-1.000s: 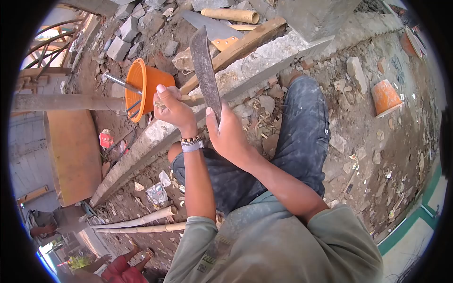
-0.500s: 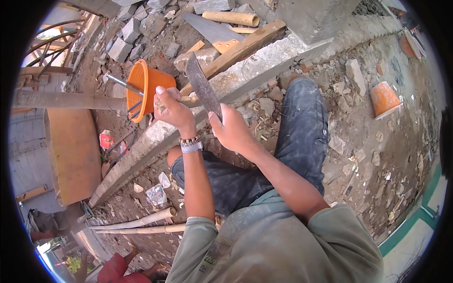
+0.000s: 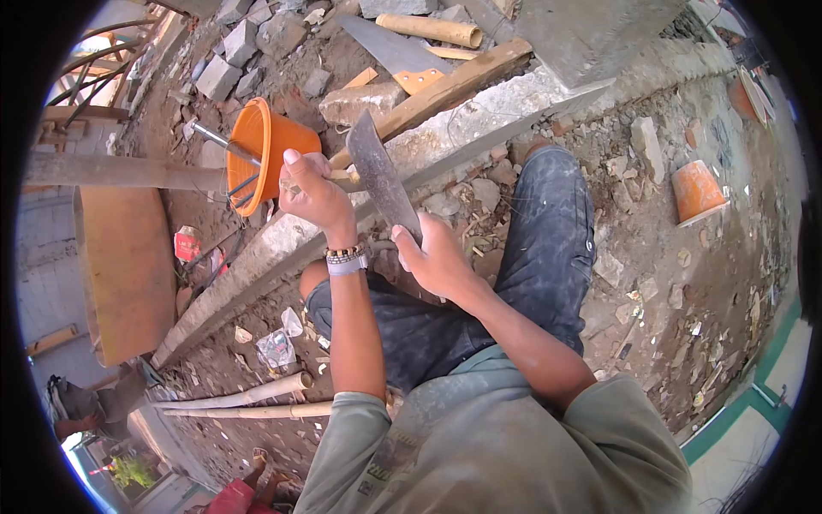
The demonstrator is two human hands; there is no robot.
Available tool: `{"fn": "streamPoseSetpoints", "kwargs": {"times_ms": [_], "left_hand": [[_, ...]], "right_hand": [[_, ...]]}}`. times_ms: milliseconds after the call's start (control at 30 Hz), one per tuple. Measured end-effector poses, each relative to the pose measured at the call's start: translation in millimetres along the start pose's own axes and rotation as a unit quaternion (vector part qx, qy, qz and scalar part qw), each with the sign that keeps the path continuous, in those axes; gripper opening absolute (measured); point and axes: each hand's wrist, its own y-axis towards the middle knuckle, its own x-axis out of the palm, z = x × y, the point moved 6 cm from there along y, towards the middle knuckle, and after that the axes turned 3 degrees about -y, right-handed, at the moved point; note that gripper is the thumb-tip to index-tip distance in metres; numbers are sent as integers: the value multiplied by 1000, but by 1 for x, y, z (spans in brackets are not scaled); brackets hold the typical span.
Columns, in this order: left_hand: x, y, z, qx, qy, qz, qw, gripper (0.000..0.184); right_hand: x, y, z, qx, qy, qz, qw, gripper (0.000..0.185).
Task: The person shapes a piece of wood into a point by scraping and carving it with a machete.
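My right hand [image 3: 441, 261] is closed around the handle of a machete [image 3: 381, 171], its broad dark blade pointing up and to the left. The blade lies against or just beside the end of a short tan stick [image 3: 347, 181]; contact is hard to make out. My left hand [image 3: 312, 195], with a bracelet and a watch band at the wrist, is closed on that stick, thumb up. Whether the stick is wood or bamboo I cannot tell. Just behind my left hand an orange bucket [image 3: 291, 137] is tilted, with metal tools [image 3: 224, 142] poking out of it.
A concrete beam [image 3: 248, 265] runs diagonally past my knees. Beyond it lie a handsaw [image 3: 396, 53], a wooden batten [image 3: 462, 81], a bamboo tube [image 3: 428, 30] and rubble. Bamboo poles [image 3: 248, 396] are at lower left; another orange bucket [image 3: 698, 190] lies right. People are at lower left.
My right hand and the machete have shifted slightly down and right, while my left hand stays nearly in place. At lower left, the person in red has moved lower in view.
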Motion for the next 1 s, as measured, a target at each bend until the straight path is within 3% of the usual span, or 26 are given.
{"fn": "streamPoseSetpoints", "kwargs": {"times_ms": [200,300,567,800,900,933,1000], "left_hand": [[2,2,2,0,21,6,1000,51],[-1,2,-1,-9,29,8,1000,51],[2,6,0,-9,9,-17,1000,51],[16,-5,7,-17,38,-48,998,48],[-1,0,-2,-51,-34,21,998,47],[-3,2,-4,-51,-42,22,998,47],[-9,1,-6,-55,-57,28,996,46]], "right_hand": [[0,-1,0,-16,-4,27,999,28],[1,4,9,-62,-90,33,993,27],[-2,-9,6,-16,-108,14,994,27],[4,22,-7,18,-28,9,999,31],[12,55,-16,22,-17,3,1000,30],[18,58,-11,-11,-37,7,999,29],[20,36,-5,20,-10,-18,1000,30]]}}
